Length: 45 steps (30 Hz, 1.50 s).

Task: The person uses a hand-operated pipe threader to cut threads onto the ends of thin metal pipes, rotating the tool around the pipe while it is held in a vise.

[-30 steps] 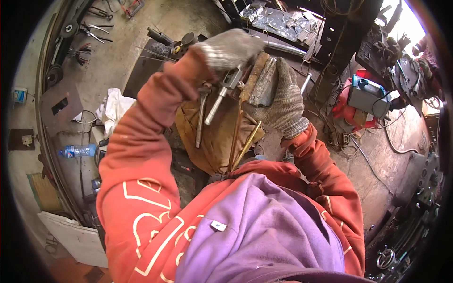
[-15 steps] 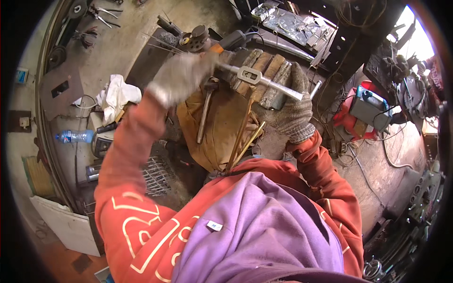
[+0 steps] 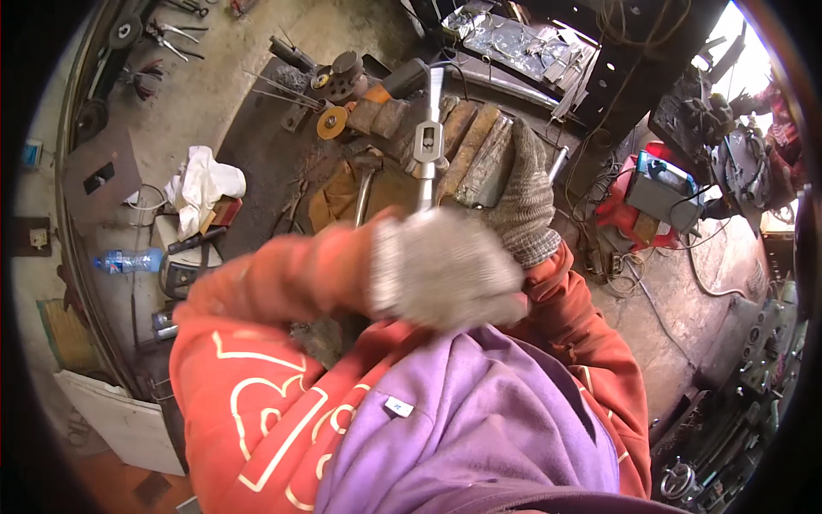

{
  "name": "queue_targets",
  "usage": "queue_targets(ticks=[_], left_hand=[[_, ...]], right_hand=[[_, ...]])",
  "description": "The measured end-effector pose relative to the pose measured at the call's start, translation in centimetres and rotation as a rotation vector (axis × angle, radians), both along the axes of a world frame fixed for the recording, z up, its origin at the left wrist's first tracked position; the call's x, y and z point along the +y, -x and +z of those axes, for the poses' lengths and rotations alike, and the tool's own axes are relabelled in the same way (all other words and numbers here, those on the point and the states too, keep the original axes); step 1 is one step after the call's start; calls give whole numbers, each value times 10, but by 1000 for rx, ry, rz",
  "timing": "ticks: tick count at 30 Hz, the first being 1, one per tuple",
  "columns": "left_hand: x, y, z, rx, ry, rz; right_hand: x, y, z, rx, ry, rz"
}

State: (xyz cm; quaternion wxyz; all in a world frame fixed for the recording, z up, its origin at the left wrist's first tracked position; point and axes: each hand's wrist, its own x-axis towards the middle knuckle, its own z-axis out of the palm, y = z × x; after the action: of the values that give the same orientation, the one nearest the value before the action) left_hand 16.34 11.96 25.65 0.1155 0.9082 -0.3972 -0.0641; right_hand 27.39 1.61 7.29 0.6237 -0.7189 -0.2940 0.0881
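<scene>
Wrench (image 3: 428,141) lies over rusty bars (image 3: 469,151); probably heavy, stiff, slick; best gripped by its bar ends. Left hand (image 3: 449,270) blurred at near end, grip unclear; right hand (image 3: 527,201) along grey block (image 3: 486,171), clamping uncertain.

Over at the upper right, daylight glares white through the opening (image 3: 729,27), throwing nearby shapes into shadow; the floor (image 3: 728,257) catches a sheen, the left grip (image 3: 449,270) is blurred, and bent edges fade to black.

The wearer's 2 gloved hands (image 3: 449,270), 1 tap wrench (image 3: 429,141), 1 plastic bottle (image 3: 128,260).
</scene>
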Motion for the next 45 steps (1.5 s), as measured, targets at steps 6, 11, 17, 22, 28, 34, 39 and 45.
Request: queue_targets(ticks=[6, 11, 17, 22, 28, 34, 39, 45], left_hand=[[180, 24, -30, 140, 265, 709], [98, -88, -7, -502, -228, 116], [74, -8, 3, 208, -562, 338], [189, -1, 33, -238, -352, 897], [89, -39, 5, 74, 92, 821], [85, -24, -11, -90, 68, 903], [35, -24, -3, -310, -48, 681], [142, 93, 26, -412, -766, 741]], right_hand=[[0, 2, 9, -546, 62, 4], [4, 3, -2, -532, -29, 20], [-2, -2, 6, -465, 47, -5], [3, 3, 13, -495, 27, -20], [3, -2, -1, -495, -38, -29], [3, -1, 9, -522, -31, -39], [4, -13, 10, -546, -12, 42], [2, -3, 3, -510, -14, -56]])
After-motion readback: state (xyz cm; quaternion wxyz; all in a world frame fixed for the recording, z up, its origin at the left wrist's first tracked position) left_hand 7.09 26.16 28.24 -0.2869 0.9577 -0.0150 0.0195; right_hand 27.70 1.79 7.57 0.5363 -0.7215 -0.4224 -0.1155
